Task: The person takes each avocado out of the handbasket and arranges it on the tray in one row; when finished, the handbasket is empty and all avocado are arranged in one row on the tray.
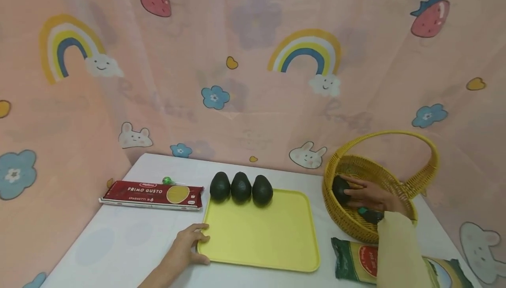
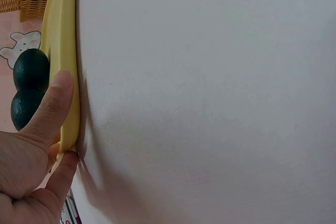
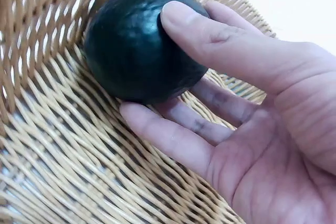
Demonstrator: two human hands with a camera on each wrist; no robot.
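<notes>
In the head view my right hand point(image 1: 369, 195) reaches into a yellow wicker basket point(image 1: 344, 224) and grips a dark green avocado point(image 1: 340, 190). The right wrist view shows the thumb on top of this avocado point(image 3: 139, 45) and fingers curled beneath it, close to the woven wall point(image 3: 31, 30). My left hand point(image 1: 186, 244) holds a yellow tray point(image 1: 261, 239) at its near left corner, the thumb point(image 2: 55, 103) pressed against the rim point(image 2: 68, 51). Three avocados point(image 1: 241, 188) stand in a row along the tray's far left edge.
Left of the tray lies a red spaghetti pack point(image 1: 152, 195), with a green-wrapped lollipop point(image 1: 168, 181) behind it. A green and yellow packet point(image 1: 353, 259) is before the basket, partly under my right sleeve point(image 1: 401, 253). Below that wrist shows a dark object point(image 1: 370, 216), its kind unclear.
</notes>
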